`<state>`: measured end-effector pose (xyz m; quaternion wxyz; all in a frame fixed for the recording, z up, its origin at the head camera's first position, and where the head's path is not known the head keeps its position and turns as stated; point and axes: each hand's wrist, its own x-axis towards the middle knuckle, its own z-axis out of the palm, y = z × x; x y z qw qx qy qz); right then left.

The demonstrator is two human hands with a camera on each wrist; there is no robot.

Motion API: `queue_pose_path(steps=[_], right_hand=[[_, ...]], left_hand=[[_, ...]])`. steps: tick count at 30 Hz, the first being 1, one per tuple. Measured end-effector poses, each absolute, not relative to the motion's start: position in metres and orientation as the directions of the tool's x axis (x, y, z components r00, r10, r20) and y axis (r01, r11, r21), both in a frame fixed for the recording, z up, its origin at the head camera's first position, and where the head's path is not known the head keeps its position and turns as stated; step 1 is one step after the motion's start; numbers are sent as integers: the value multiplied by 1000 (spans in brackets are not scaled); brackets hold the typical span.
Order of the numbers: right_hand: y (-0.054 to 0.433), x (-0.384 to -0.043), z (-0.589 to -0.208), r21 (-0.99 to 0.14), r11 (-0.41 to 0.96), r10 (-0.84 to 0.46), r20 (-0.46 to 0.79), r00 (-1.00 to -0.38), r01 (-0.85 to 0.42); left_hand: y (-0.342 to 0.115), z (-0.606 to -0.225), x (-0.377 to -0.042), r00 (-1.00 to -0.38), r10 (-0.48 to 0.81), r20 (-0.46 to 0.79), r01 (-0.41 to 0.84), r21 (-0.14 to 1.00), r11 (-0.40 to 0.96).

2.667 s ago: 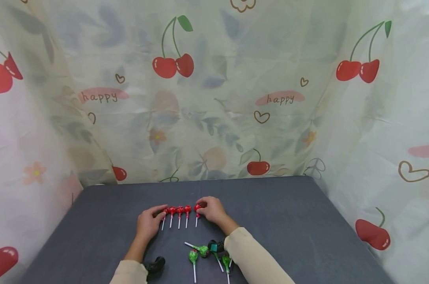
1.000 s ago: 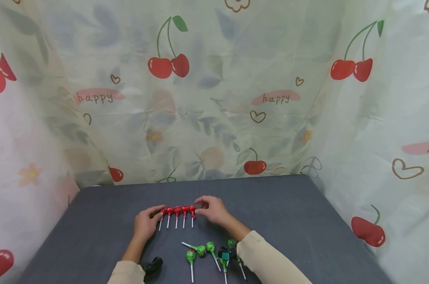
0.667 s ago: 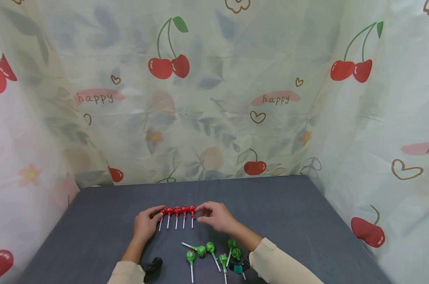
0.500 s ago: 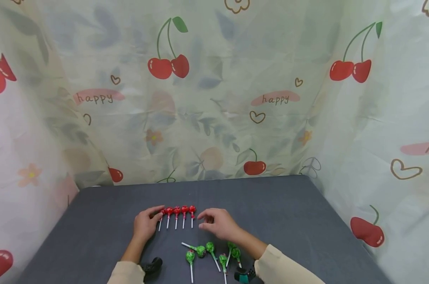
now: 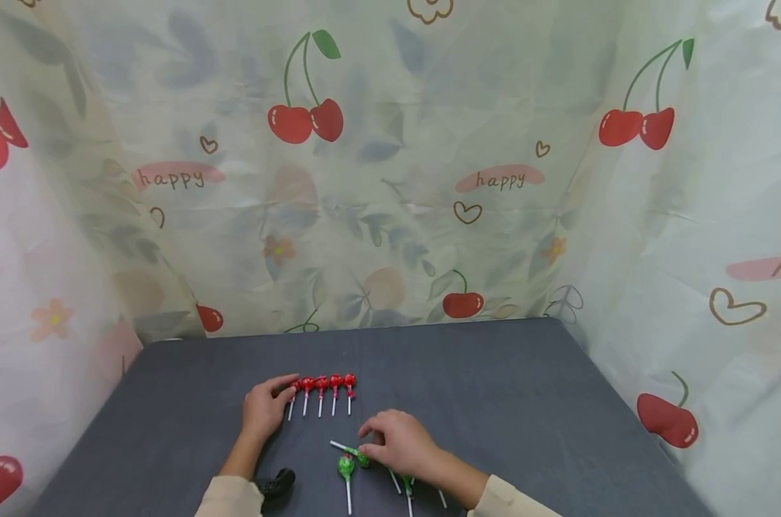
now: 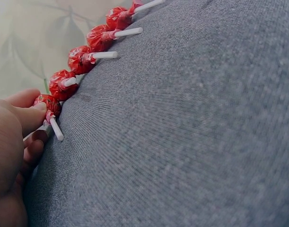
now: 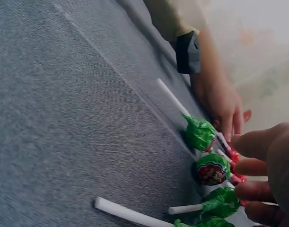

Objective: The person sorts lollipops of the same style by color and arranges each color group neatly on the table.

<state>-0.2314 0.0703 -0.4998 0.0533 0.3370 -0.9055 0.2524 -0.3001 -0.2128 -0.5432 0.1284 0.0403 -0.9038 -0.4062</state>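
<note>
Several red lollipops [image 5: 322, 384] lie side by side in a row, white sticks toward me. My left hand [image 5: 263, 411] pinches the wrapped head of the leftmost red lollipop [image 6: 50, 102] between thumb and index finger. Nearer to me lie several green lollipops [image 7: 213, 170] at mixed angles. My right hand [image 5: 405, 446] hovers over them with fingers loosely bent and nothing held, hiding some of their heads. Its thumb is close to the green lollipop [image 5: 361, 458] that lies sideways; another green lollipop [image 5: 346, 468] points its stick toward me.
A dark grey cloth [image 5: 526, 424] covers the table. Printed curtains [image 5: 377, 179] with cherries hang behind it and on both sides. A black wrist device [image 5: 278, 483] sits on my left forearm.
My right hand brought the rightmost red lollipop up against the row and let it go. It then drew back right and toward me, over the green lollipops. The left hand stayed.
</note>
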Motion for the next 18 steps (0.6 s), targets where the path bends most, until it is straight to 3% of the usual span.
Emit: queue_pose_path(steps=[11, 18], right_hand=[[67, -221, -507, -206, 766, -555, 268, -788, -609], [66, -219, -508, -178, 786, -544, 253, -800, -591]], left_hand=[[-214, -544, -301, -967, -171, 187, 28, 750, 661], [-214, -543, -301, -969, -164, 185, 31, 749, 662]])
